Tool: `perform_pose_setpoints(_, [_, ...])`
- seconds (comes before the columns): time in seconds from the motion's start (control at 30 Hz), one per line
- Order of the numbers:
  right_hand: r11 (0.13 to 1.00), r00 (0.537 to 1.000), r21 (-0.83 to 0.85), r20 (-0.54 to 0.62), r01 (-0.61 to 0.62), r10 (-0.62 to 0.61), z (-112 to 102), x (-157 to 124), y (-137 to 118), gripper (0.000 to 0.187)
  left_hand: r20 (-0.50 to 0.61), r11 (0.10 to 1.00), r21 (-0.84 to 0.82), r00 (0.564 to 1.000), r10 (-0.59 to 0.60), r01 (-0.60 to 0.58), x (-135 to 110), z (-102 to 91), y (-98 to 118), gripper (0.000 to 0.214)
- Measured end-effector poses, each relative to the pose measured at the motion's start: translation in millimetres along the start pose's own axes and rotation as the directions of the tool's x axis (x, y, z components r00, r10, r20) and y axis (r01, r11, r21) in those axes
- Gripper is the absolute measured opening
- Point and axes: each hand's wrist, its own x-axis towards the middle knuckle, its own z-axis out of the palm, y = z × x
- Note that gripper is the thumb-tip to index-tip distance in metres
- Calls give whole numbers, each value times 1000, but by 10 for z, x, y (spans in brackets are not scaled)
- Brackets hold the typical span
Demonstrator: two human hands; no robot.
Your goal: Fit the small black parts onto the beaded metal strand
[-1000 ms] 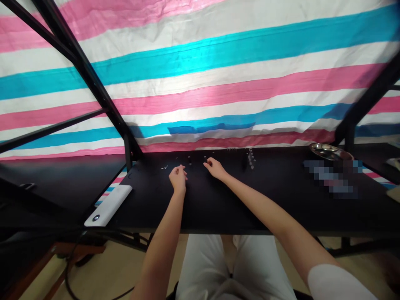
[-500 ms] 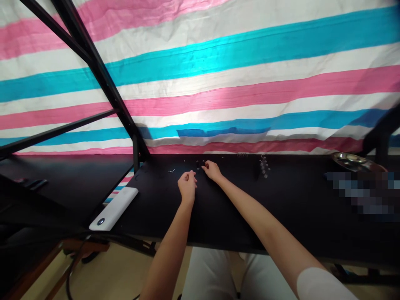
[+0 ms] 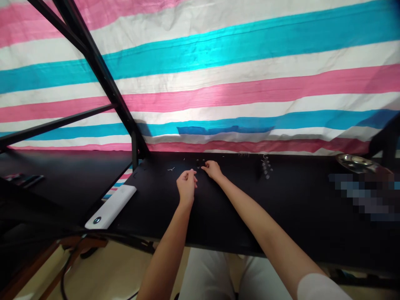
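My left hand [image 3: 186, 184] is raised over the black table [image 3: 231, 208], its fingers curled in a pinch. Whatever those fingertips may hold is too small to make out. Just to its right, my right hand [image 3: 213, 170] is bent toward it, thumb and forefinger drawn together near the tabletop. Between and beyond the fingertips lie several tiny dark round pieces [image 3: 198, 160], bead-like in size. Farther right is a cluster of small clear-grey round pieces [image 3: 266, 168] with a thin white end at its top.
A white power bank-like block [image 3: 112, 206] lies at the table's left edge. Short white thread-like scraps [image 3: 171, 169] lie left of my hands. A shiny metal dish [image 3: 356, 163] stands at far right. Black frame bars [image 3: 106, 83] rise before a striped sheet [image 3: 218, 83].
The camera view has shifted slightly. Both hands keep nearly the same pose and place over the table, with no visible change in what lies there.
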Motion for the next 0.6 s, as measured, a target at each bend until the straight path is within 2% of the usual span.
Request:
perform_pose_setpoints(0.3, [1000, 1000, -21, 16, 23, -23, -27, -23, -2, 21, -21, 1000, 2, 1000, -3, 3, 8, 8, -2, 27])
perform_pose_setpoints(0.6, [946, 997, -317, 2, 74, -77, -152, -304, -106, 27, -14, 1000, -1, 1000, 6, -6, 19, 12, -30, 27])
